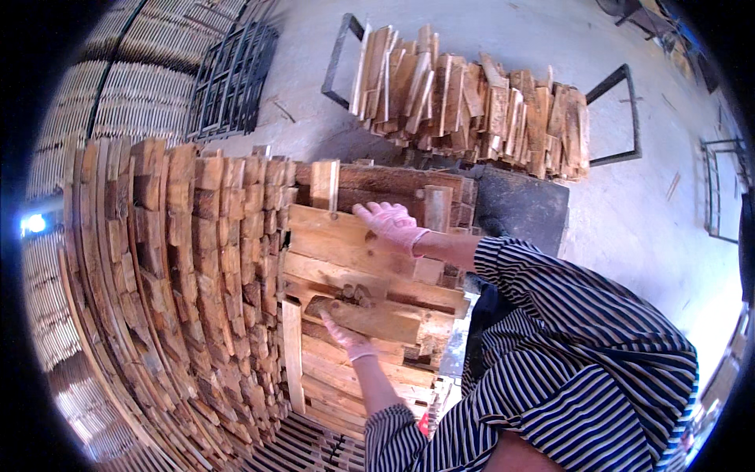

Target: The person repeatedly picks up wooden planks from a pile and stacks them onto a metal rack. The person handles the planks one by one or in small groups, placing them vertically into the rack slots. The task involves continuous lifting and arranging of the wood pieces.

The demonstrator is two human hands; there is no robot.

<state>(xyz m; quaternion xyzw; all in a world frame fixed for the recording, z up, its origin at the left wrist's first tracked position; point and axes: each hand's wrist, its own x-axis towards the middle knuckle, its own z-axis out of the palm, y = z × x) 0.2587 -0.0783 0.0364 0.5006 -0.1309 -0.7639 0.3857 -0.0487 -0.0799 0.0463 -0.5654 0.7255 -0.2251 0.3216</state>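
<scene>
My left hand (350,340), in a pale pink glove, grips the near edge of a short wooden board (373,318) by its left end. That board has a rough, dark end and lies over a layer of planks on the stack. Farther off, my right hand (391,226), in a matching glove, lies with its fingers stretched out over the far edge of a wide pale plank (334,230). More planks (338,385) run side by side beneath my left arm. A narrow upright slat (292,354) stands at their left end.
A tall wall of stacked boards (197,275) rises on the left. Beyond the stack, a black metal frame (633,118) holds many loose boards (472,102). Dark metal racks (232,79) lean at the back left. A dark panel (523,208) lies right of the stack.
</scene>
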